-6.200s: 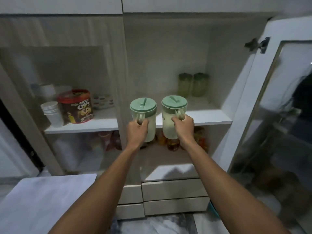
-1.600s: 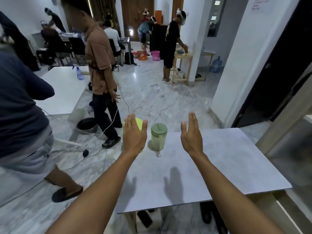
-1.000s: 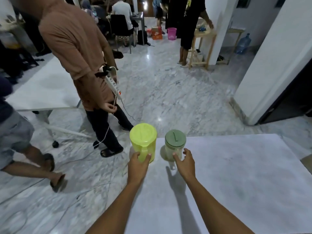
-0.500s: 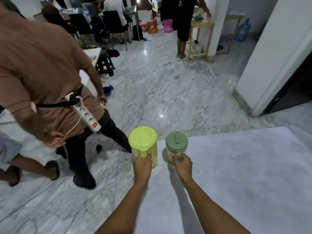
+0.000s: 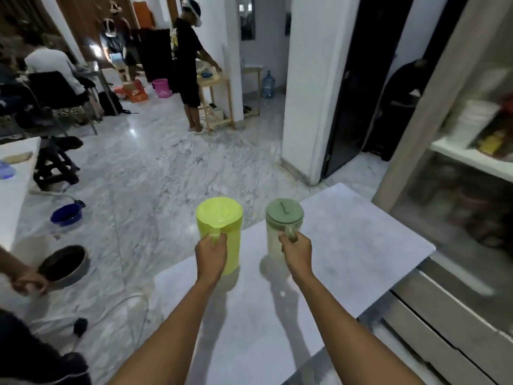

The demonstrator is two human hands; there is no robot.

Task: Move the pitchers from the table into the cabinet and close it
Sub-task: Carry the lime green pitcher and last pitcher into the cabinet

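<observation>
The left hand point(image 5: 210, 258) is wrapped around the handle of a yellow-green pitcher point(image 5: 219, 232), and the right hand point(image 5: 296, 252) is closed on the handle of a pale pitcher with a sage-green lid point(image 5: 283, 226). Both pitchers hang upright, side by side and a little apart, just beyond the knuckles. Their shadows fall on the surface point(image 5: 347, 259) below and do not meet their bases, so both appear lifted clear of it, though the yellow-green one sits low and I cannot be certain of the gap.

To the right of the right hand, past the edge of the surface, stands the cabinet point(image 5: 469, 162): a white shelf with stacked items behind what looks like a glass panel, and drawers beneath. The view there is smeared, so its open compartment cannot be made out. Off to the left of the left hand lies marble floor, with a blue bowl point(image 5: 66, 214) and other people further away.

The step in hand looks like the carry: both pitchers are gripped and on their way from the surface to the cabinet. The next move likely calls for turning right, keeping both upright, finding free shelf space, and setting them down without knocking the items stored there. The door remains to be shut afterwards.
</observation>
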